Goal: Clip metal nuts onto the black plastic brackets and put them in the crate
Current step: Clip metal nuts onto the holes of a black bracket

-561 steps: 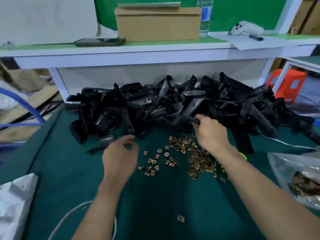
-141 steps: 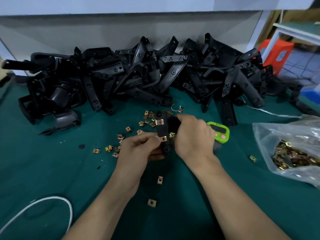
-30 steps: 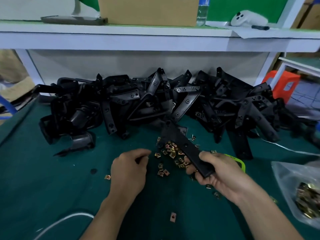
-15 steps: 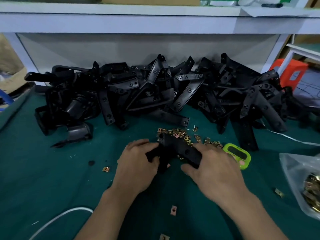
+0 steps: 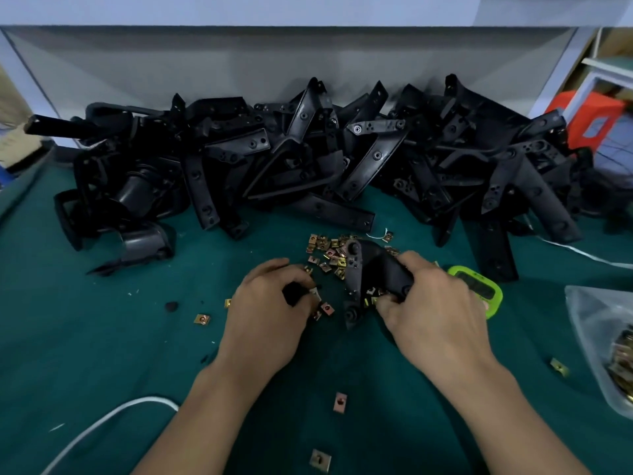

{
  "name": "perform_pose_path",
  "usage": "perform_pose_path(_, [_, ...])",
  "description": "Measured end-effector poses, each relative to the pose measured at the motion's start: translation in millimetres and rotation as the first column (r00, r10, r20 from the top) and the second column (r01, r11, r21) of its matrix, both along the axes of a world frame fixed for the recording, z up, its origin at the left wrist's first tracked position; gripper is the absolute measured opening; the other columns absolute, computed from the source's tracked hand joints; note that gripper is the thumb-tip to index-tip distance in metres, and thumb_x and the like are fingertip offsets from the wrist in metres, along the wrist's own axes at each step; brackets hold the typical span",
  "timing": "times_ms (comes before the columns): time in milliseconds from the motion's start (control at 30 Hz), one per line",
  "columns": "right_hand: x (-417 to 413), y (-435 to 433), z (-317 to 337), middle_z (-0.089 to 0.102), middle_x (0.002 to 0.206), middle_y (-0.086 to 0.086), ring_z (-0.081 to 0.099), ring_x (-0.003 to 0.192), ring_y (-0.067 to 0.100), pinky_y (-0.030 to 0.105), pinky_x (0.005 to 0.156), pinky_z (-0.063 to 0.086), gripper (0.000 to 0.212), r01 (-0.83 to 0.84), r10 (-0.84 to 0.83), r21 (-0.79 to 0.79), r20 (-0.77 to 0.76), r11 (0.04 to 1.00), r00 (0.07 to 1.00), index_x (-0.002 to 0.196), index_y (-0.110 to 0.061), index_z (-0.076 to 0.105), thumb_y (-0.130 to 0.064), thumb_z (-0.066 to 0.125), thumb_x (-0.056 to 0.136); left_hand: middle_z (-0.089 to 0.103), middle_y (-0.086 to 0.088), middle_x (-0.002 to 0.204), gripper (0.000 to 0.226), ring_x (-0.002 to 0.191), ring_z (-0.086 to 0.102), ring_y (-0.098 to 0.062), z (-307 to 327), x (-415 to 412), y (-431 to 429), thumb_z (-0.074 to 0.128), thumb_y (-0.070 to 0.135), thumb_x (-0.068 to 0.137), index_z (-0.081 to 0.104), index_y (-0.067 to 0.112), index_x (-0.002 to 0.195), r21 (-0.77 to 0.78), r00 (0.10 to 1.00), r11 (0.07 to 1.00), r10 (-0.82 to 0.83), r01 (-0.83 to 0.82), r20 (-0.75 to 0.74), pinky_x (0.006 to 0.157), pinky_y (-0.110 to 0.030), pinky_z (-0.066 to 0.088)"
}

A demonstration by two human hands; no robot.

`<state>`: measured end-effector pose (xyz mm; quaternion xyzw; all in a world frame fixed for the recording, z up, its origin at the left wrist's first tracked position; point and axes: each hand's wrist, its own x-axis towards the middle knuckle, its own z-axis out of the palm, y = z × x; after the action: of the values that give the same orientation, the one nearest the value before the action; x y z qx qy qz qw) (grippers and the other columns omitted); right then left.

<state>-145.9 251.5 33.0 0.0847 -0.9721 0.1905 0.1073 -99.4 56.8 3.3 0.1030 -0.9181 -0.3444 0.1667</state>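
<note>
Right hand (image 5: 435, 313) is gripping a black bracket (image 5: 370, 272); left-hand fingers (image 5: 301, 286) are pinching a metal nut (image 5: 315, 294), approx. ready for clipping on.

The clear plastic bag of brass nuts (image 5: 606, 351) is cut off by the right edge; the lime-green timer (image 5: 479, 289) lies half hidden behind the right hand (image 5: 435, 313); the white cable (image 5: 102, 426) runs off the bottom edge

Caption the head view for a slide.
Right hand holds a black bracket over loose metal nuts; left hand picks one.
</note>
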Motion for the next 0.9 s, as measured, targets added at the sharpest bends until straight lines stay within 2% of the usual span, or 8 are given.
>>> perform_pose_path(67, [1.8,-2.5,-2.4,0.063,0.075,-0.006,0.056,0.067,0.024,0.033,0.059,0.043,0.034,-0.023,0.023,-0.007,-0.005,1.000,1.000,0.109,-0.033,0.058,-0.035,0.073,0.079,0.058,0.038,0.092,0.019,0.103,0.055,0.009,0.2,1.4,0.6,0.081,0.022,0.083,0.068,0.037,0.082,0.035,0.999,0.999,0.030,-0.030,-0.015,0.081,0.007,0.029])
perform_pose_path(200, [4.8,-6.7,-5.9,0.062,0.069,-0.008,0.060,0.065,0.022,0.037,0.059,0.054,0.028,-0.040,0.042,-0.032,0.036,0.999,0.999,0.101,-0.032,0.056,-0.032,0.073,0.078,0.070,0.028,0.087,0.024,0.092,0.063,0.010,5.9,1.7,0.3,0.073,0.019,0.090,0.060,0.039,0.086,0.188,0.985,0.979,0.104,-0.077,-0.139,0.073,0.000,0.039])
perform_pose_path(367, [1.7,-4.6,-7.1,0.060,0.067,-0.009,0.054,0.061,0.023,0.034,0.057,0.048,0.028,-0.016,0.018,-0.069,0.021,0.997,1.000,0.100,-0.033,0.058,-0.034,0.074,0.076,0.071,0.030,0.086,0.020,0.089,0.063,0.013,8.1,2.4,-5.3,0.072,0.020,0.091,0.069,0.040,0.088,0.245,0.977,0.962,0.160,-0.123,-0.137,0.073,0.003,0.038])
perform_pose_path(433, [0.6,-2.7,-7.4,0.060,0.066,-0.008,0.054,0.062,0.023,0.033,0.056,0.047,0.029,-0.010,0.011,-0.073,0.018,0.997,1.000,0.102,-0.033,0.060,-0.033,0.075,0.076,0.071,0.025,0.098,0.018,0.102,0.060,0.008,7.0,1.8,-6.4,0.069,0.026,0.094,0.075,0.042,0.099,0.159,0.982,0.977,0.159,-0.141,-0.103,0.085,-0.002,0.039])
perform_pose_path(533, [-0.4,-0.3,-8.6,0.062,0.068,-0.008,0.057,0.066,0.024,0.033,0.058,0.046,0.027,-0.006,0.008,-0.065,0.029,0.998,1.000,0.101,-0.034,0.060,-0.034,0.073,0.077,0.067,0.019,0.120,0.024,0.123,0.047,-0.009,7.7,3.3,-4.9,0.073,0.026,0.090,0.077,0.035,0.112,-0.050,0.987,0.993,0.099,-0.106,-0.128,0.108,-0.028,0.039])
perform_pose_path(633, [-2.5,2.7,-10.0,0.060,0.067,-0.009,0.051,0.063,0.022,0.031,0.057,0.038,0.025,0.004,-0.002,-0.073,0.030,0.997,1.000,0.099,-0.035,0.060,-0.035,0.072,0.078,0.070,0.025,0.099,0.023,0.107,0.050,-0.007,10.8,12.5,-0.4,0.080,0.025,0.078,0.080,0.035,0.098,-0.227,0.988,0.974,-0.037,0.002,-0.150,0.095,-0.024,0.030])
perform_pose_path(733, [-4.1,4.4,-10.4,0.057,0.066,-0.011,0.047,0.062,0.021,0.031,0.057,0.032,0.024,0.019,-0.017,-0.076,0.023,0.997,1.000,0.096,-0.034,0.059,-0.036,0.072,0.077,0.074,0.022,0.089,0.015,0.098,0.053,-0.011,12.4,18.3,4.7,0.086,0.027,0.072,0.081,0.034,0.084,-0.400,0.996,0.915,-0.072,0.048,-0.046,0.085,-0.024,0.026])
perform_pose_path(900, [-2.8,3.1,-8.7,0.058,0.068,-0.011,0.049,0.066,0.022,0.032,0.058,0.034,0.021,0.003,-0.001,-0.076,0.022,0.997,1.000,0.093,-0.034,0.058,-0.036,0.071,0.077,0.071,0.021,0.091,0.006,0.098,0.053,-0.010,15.2,16.0,3.1,0.082,0.033,0.080,0.078,0.033,0.084,-0.309,0.997,0.948,-0.056,0.070,0.056,0.086,-0.027,0.031])
